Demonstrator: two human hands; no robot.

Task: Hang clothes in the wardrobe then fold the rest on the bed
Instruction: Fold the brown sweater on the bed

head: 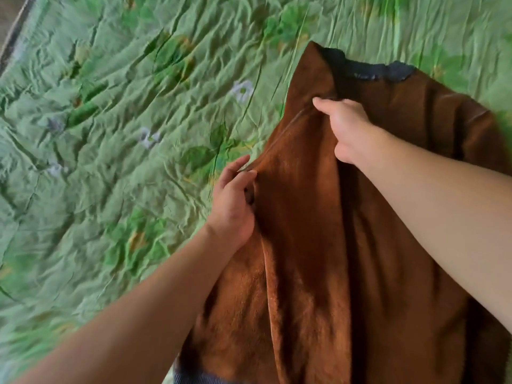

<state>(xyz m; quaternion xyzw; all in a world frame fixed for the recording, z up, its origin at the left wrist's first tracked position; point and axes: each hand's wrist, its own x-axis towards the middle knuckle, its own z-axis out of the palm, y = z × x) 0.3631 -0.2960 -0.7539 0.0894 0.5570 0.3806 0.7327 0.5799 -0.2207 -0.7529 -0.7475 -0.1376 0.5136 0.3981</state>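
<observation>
A rust-brown fleecy garment (310,245) with a dark ribbed band along its far edge lies spread over the bed on the right. My left hand (231,200) pinches a fold along the garment's left edge, thumb on top. My right hand (345,126) grips a raised ridge of the same fabric further up, with its fingers curled into the cloth. Both forearms reach in from the bottom and the right. A grey ribbed cuff (191,376) peeks out at the garment's near end.
The bed (110,134) carries a wrinkled green quilt with leaf and flower prints, which fills the left and the top. A strip of brown floor or bed edge (11,26) shows at the top left corner.
</observation>
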